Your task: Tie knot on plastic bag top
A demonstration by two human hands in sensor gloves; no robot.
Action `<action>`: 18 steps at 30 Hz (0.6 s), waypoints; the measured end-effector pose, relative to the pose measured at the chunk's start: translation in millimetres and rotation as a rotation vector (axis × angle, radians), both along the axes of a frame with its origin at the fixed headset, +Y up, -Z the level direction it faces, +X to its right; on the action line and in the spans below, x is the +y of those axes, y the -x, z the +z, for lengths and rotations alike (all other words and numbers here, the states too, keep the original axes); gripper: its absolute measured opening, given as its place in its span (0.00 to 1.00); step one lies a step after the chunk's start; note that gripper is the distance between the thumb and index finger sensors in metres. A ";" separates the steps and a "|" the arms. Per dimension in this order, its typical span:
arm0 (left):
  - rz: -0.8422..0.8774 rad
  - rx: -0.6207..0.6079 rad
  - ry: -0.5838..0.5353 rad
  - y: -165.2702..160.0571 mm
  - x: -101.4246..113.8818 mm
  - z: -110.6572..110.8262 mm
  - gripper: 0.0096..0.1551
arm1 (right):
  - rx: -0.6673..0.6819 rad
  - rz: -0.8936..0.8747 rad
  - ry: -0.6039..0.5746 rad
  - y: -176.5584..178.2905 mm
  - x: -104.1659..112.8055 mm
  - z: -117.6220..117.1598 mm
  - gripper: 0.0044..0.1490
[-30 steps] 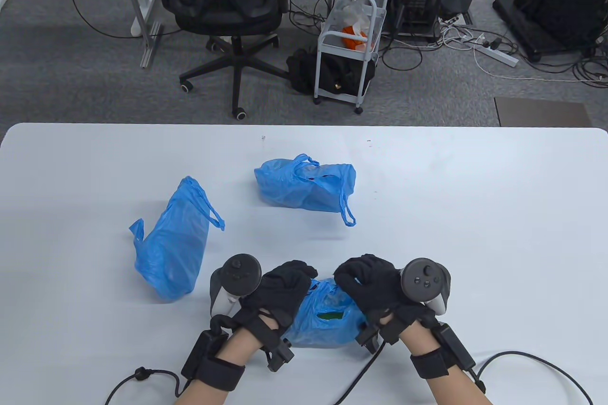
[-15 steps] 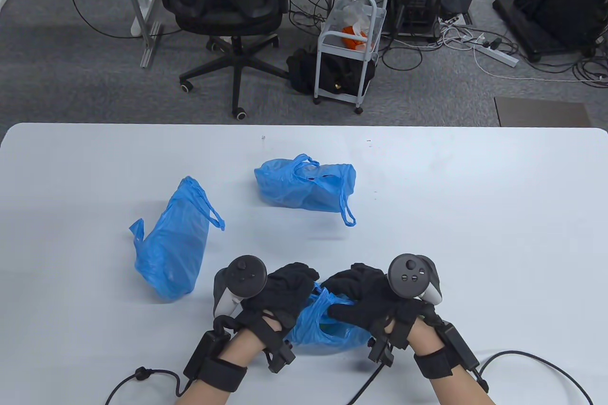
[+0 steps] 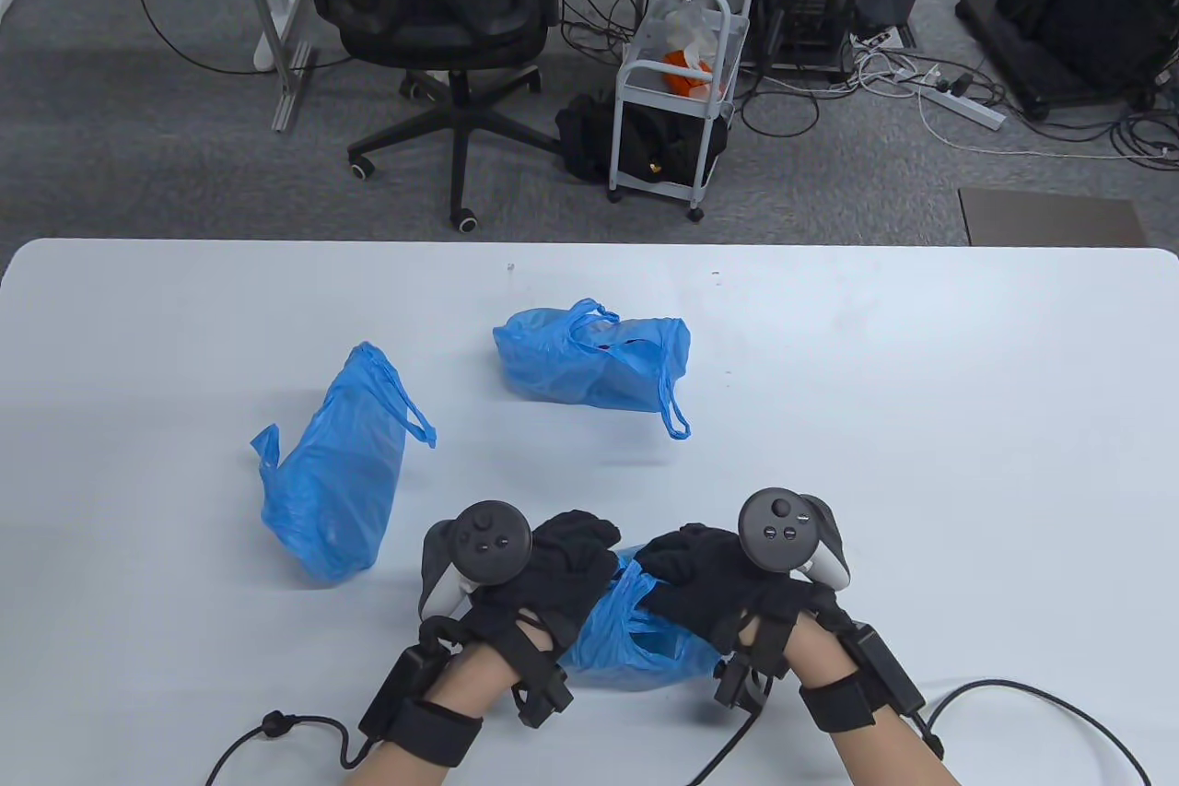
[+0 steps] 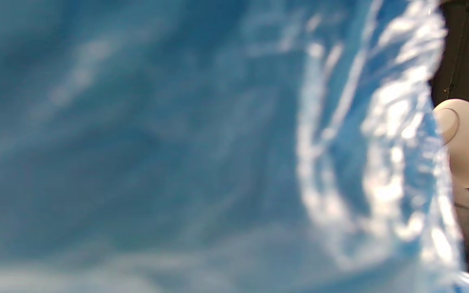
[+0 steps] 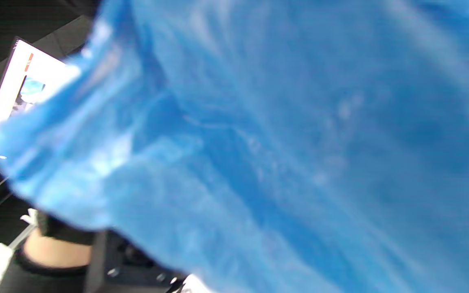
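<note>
Hands at the near edge of the white table [image 3: 921, 381], working on a blue plastic bag [image 3: 636, 639] that lies between them. Left hand [image 3: 553, 579] is curled with its fingers closed on the bag's upper left part; right hand [image 3: 709, 588] is likewise curled, fingers pressed into the gathered plastic at the bag's top right, the two hands nearly touching above it. Left wrist view is filled by blurred, crinkled blue film [image 4: 218, 146]; right wrist view shows the same film [image 5: 283, 154] close to the lens, so individual finger positions cannot be told there. Two more blue bags lie farther out: one elongated, left of centre [image 3: 336, 468], and one with loose handles near the middle [image 3: 594, 357], well apart from the hands.
</note>
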State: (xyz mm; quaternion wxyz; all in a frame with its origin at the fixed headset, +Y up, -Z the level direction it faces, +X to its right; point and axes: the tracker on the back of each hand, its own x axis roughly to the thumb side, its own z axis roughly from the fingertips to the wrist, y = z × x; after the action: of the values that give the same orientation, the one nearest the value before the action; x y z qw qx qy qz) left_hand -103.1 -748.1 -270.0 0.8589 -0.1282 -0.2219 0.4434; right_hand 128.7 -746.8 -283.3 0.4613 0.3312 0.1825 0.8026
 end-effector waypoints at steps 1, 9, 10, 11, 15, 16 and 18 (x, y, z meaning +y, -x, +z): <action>-0.011 0.002 -0.009 0.0 0.5 -0.1 0.22 | 0.020 -0.006 0.023 0.4 -0.7 0.5 0.23; -0.044 -0.002 -0.022 -1.3 0.5 0.7 0.22 | 0.132 -0.034 0.079 2.9 -0.3 3.8 0.29; -0.044 -0.001 -0.023 -1.1 0.3 0.5 0.22 | 0.159 -0.023 0.080 3.5 0.3 4.6 0.31; -0.043 0.000 -0.024 -1.0 0.4 0.5 0.22 | 0.199 0.003 0.077 5.3 1.7 6.3 0.33; -0.047 -0.002 -0.026 -1.0 -0.6 0.3 0.22 | 0.207 0.035 0.008 11.8 5.4 9.6 0.25; -0.049 -0.003 -0.026 -1.0 -0.7 0.4 0.22 | 0.193 0.032 -0.003 12.0 5.9 9.5 0.22; -0.050 -0.005 -0.026 -1.0 -0.8 0.4 0.22 | 0.179 0.004 -0.023 11.6 6.7 8.8 0.20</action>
State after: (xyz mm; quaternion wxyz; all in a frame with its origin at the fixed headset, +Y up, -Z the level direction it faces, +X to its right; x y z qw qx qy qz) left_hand -102.1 -749.0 -269.5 0.8708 -0.1238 -0.2265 0.4184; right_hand 117.1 -740.1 -274.5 0.4375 0.4067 0.2144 0.7728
